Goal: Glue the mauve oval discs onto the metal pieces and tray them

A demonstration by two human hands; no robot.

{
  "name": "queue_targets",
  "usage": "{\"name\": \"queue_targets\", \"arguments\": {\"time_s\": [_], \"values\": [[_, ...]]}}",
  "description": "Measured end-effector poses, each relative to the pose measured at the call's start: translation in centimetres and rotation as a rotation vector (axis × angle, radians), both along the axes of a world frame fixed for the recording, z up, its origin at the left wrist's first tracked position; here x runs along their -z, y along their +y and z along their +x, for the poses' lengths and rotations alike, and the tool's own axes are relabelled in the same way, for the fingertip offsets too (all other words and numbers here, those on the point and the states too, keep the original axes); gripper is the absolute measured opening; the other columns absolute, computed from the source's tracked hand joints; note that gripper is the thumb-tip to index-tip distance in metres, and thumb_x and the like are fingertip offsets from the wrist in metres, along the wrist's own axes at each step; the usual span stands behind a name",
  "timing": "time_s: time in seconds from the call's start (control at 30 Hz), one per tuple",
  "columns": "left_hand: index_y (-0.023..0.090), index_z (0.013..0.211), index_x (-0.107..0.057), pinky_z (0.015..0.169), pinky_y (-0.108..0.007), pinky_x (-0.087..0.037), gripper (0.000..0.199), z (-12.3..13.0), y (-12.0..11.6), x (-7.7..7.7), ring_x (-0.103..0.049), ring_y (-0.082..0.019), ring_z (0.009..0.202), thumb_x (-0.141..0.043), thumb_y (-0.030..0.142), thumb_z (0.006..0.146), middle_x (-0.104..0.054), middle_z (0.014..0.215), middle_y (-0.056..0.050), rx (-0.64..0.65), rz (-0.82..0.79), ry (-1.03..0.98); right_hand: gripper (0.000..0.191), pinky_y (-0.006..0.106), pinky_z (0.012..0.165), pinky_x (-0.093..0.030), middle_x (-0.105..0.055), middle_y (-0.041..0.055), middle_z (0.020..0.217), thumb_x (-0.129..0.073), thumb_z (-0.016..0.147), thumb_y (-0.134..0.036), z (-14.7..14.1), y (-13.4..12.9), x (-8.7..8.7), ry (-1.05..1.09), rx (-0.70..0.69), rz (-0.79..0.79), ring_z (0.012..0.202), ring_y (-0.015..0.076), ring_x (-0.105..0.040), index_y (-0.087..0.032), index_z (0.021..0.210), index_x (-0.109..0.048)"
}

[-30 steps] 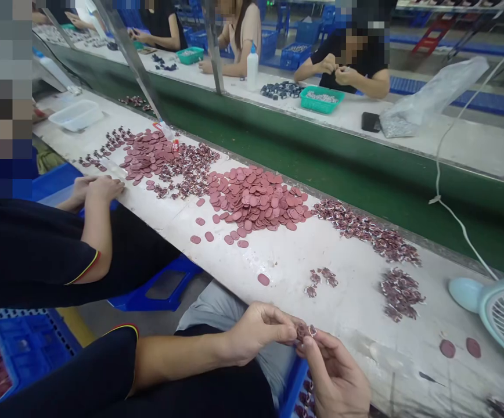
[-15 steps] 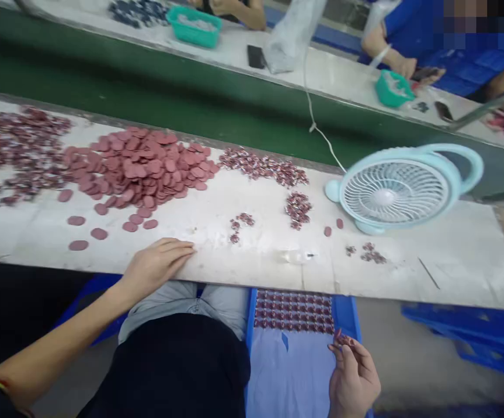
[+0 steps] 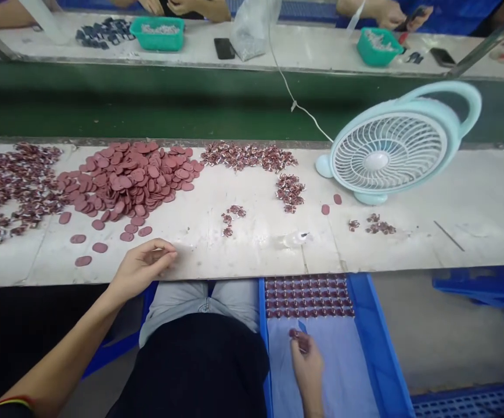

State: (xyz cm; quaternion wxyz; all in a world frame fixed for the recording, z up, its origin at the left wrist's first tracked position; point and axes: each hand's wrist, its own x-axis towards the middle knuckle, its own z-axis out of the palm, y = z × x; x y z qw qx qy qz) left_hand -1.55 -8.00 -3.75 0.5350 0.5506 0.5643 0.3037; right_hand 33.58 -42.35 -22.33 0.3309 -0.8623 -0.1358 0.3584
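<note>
My left hand rests on the near edge of the white worktable, fingers loosely curled with nothing in them, just below loose maroon oval discs. My right hand is down in a blue tray beside my lap and pinches a small maroon clip piece over the pale lining. Rows of finished maroon pieces fill the tray's far end. Small heaps of metal-clipped maroon pieces lie further back on the table.
A pale blue desk fan stands at the right, its white cord running back over the green conveyor. Across it, other people's hands work near teal baskets and a clear bag. A thin metal pin lies on the right.
The view swung from the left neighbour to straight ahead. My hands parted: the left went to the table edge, the right dropped into the blue tray with the small piece and moved left.
</note>
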Motion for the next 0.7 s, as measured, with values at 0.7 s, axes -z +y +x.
{"name": "queue_targets", "arguments": {"time_s": [0.7], "values": [[0.025, 0.112, -0.087, 0.064, -0.02, -0.063, 0.043, 1.7, -1.3, -0.5, -0.079, -0.018, 0.083, -0.099, 0.035, 0.071, -0.083, 0.123, -0.012, -0.091, -0.343, -0.411, 0.038, 0.051, 0.108, -0.057, -0.083, 0.0055, 0.111, -0.074, 0.09, -0.052, -4.9, 3.1, 1.9, 0.135, -0.219, -0.096, 0.109, 0.0251, -0.077, -0.021, 0.111, -0.077]]}}
